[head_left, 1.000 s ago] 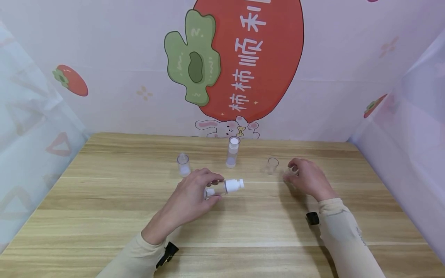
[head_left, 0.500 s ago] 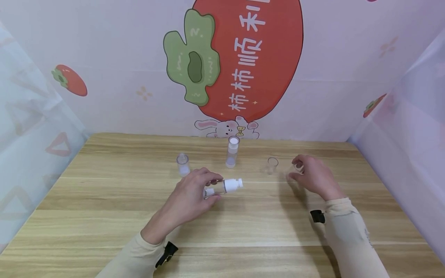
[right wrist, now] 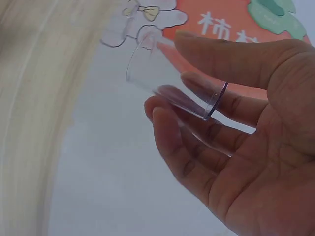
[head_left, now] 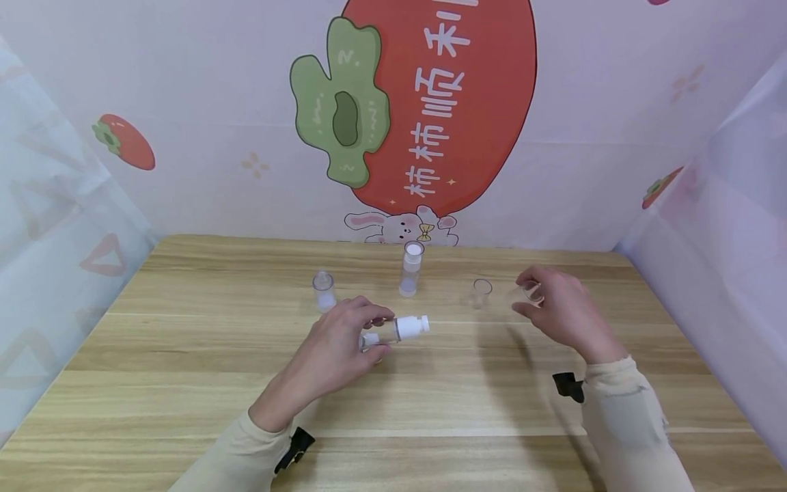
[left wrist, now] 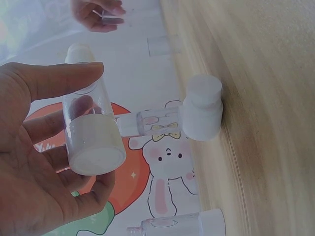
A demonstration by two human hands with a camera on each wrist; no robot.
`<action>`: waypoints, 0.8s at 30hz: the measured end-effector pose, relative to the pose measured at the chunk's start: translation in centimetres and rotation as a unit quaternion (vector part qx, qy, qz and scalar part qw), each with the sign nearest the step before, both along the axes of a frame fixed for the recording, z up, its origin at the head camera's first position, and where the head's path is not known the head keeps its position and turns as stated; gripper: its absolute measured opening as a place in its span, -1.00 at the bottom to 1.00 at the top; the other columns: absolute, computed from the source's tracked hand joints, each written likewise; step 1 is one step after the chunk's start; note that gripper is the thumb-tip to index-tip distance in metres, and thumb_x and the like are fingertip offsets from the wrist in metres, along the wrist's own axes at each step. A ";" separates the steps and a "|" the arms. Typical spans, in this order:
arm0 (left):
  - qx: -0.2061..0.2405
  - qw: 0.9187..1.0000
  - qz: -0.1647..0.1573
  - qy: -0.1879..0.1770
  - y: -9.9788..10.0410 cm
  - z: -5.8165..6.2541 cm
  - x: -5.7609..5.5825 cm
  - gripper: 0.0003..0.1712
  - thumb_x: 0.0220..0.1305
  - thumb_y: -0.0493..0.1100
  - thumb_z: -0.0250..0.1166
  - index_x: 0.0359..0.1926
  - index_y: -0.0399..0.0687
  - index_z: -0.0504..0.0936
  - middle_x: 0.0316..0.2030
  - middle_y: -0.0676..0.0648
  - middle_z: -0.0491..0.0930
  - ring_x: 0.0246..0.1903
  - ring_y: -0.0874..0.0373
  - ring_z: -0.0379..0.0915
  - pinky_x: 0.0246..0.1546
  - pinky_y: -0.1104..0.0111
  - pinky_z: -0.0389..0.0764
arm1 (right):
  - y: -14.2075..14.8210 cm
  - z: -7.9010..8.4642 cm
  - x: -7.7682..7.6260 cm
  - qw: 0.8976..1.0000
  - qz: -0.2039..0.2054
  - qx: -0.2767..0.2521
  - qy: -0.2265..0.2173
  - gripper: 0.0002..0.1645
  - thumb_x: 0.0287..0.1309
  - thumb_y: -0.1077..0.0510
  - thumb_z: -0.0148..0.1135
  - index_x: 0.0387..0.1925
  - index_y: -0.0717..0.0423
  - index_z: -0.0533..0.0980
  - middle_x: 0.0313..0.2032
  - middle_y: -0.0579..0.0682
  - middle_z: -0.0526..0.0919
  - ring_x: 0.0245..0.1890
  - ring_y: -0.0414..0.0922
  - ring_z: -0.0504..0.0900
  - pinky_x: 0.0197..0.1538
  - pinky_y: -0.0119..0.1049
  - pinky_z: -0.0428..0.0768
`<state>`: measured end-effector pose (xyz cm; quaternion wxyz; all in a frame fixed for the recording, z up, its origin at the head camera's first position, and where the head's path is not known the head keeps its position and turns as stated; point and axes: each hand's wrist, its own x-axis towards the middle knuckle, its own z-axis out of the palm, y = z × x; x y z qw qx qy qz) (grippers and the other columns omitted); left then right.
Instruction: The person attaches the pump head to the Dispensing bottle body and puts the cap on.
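Above the wooden surface (head_left: 443, 403), your left hand (head_left: 338, 345) keeps its grip around a clear bottle (left wrist: 93, 110), tipped sideways with its white top (head_left: 410, 327) toward your right hand (head_left: 562, 307). That one's grip pinches a tilted clear cap (right wrist: 172, 78), purplish rim toward the palm. Farther back stand another cap (head_left: 481, 295), a tall bottle (head_left: 410, 272) and, at left, a shorter bottle (head_left: 324, 295).

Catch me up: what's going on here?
Someone's left grip holds a pump bottle, tipped sideways, its white top toward the right grip. The right grip holds a clear cup. Another clear cup, a tall bottle and a shorter bottle stand on the table. The two held things are apart.
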<state>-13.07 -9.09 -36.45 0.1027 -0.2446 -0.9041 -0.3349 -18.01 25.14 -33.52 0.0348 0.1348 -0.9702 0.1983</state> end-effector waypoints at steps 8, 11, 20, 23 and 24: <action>0.002 1.000 0.004 -0.005 0.0 0.1 0.0 -0.55 -0.06 -0.28 0.64 -0.08 -0.09 0.76 -0.30 0.06 0.62 -0.25 0.05 0.55 -0.26 0.26 0.54 | -0.5 0.8 0.7 0.999 0.020 -0.043 0.007 -0.63 0.13 0.24 0.48 -0.04 0.21 0.57 -0.14 0.12 0.69 -0.19 0.04 0.69 -0.09 0.03 0.65; 0.003 1.000 0.005 -0.007 0.0 0.1 0.1 -0.56 -0.06 -0.28 0.64 -0.08 -0.09 0.76 -0.30 0.06 0.62 -0.25 0.04 0.55 -0.26 0.26 0.53 | -0.7 1.0 0.8 0.997 0.039 -0.064 0.012 -0.64 0.12 0.26 0.49 -0.05 0.20 0.57 -0.14 0.09 0.68 -0.19 0.01 0.70 -0.08 -0.01 0.67; 0.003 1.000 0.008 -0.008 0.0 0.1 0.1 -0.55 -0.06 -0.28 0.64 -0.08 -0.08 0.76 -0.28 0.06 0.62 -0.25 0.07 0.54 -0.27 0.26 0.53 | -1.4 1.1 1.2 0.985 0.102 -0.135 0.012 -0.63 0.07 0.31 0.52 -0.09 0.13 0.58 -0.14 -0.05 0.67 -0.20 -0.14 0.69 -0.04 -0.17 0.67; 0.002 1.000 0.008 -0.007 0.0 0.1 0.1 -0.55 -0.06 -0.27 0.64 -0.07 -0.08 0.76 -0.28 0.06 0.63 -0.25 0.08 0.54 -0.27 0.26 0.53 | -1.7 0.9 1.1 0.980 0.122 -0.160 0.007 -0.62 0.05 0.34 0.53 -0.09 0.16 0.58 -0.14 -0.04 0.67 -0.20 -0.14 0.70 -0.04 -0.25 0.67; 0.002 1.000 0.008 -0.007 0.0 0.1 0.1 -0.55 -0.06 -0.27 0.64 -0.07 -0.08 0.76 -0.28 0.06 0.63 -0.25 0.08 0.54 -0.27 0.25 0.53 | -1.8 0.9 1.1 0.978 0.127 -0.165 0.005 -0.62 0.05 0.35 0.53 -0.09 0.17 0.58 -0.14 -0.04 0.66 -0.19 -0.13 0.70 -0.05 -0.27 0.67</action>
